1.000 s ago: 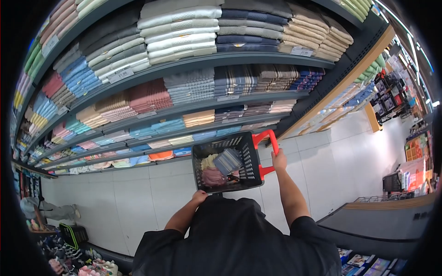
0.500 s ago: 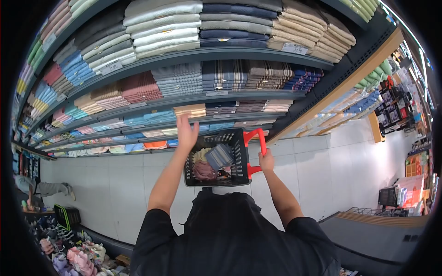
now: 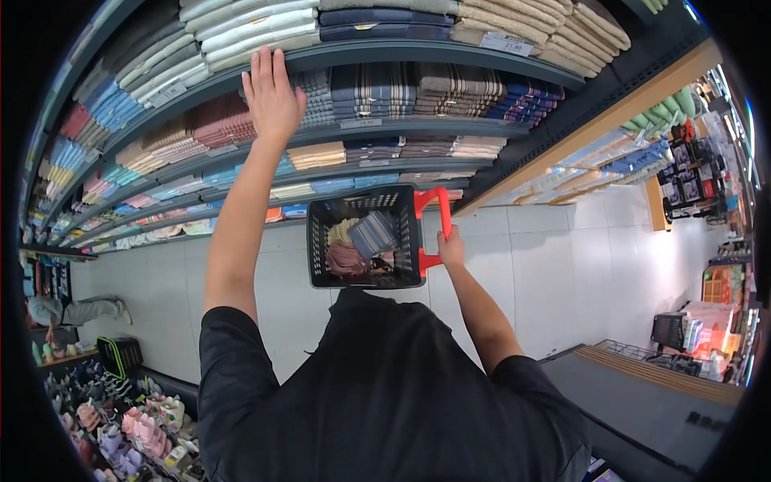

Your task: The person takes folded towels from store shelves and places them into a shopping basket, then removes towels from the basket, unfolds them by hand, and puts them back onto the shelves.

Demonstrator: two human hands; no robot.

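My left hand (image 3: 274, 98) is raised with its fingers stretched out, and nothing is in it. Its fingertips overlap the dark shelf edge (image 3: 373, 50) just under a stack of white towels (image 3: 257, 32); I cannot tell whether they touch. Grey-blue folded towels (image 3: 316, 96) are beside the hand on the shelf below. My right hand (image 3: 451, 245) is closed around the red handle (image 3: 445, 215) of a black shopping basket (image 3: 414, 269). Inside the basket lie a blue striped towel (image 3: 373, 234), a dusty pink cloth (image 3: 347, 260) and a pale yellow cloth (image 3: 340, 231).
Shelves of folded towels, with price tags (image 3: 507, 43), curve across the front. A wooden-edged shelf end (image 3: 578, 136) stands at right. At far left are a person's legs (image 3: 92, 311) and a black-green basket (image 3: 119, 357). Slippers (image 3: 144, 434) fill the lower left.
My left hand has moved up and left, from above the basket to the upper towel shelf. The basket, with my right hand still on its handle, appears slightly higher and further left.
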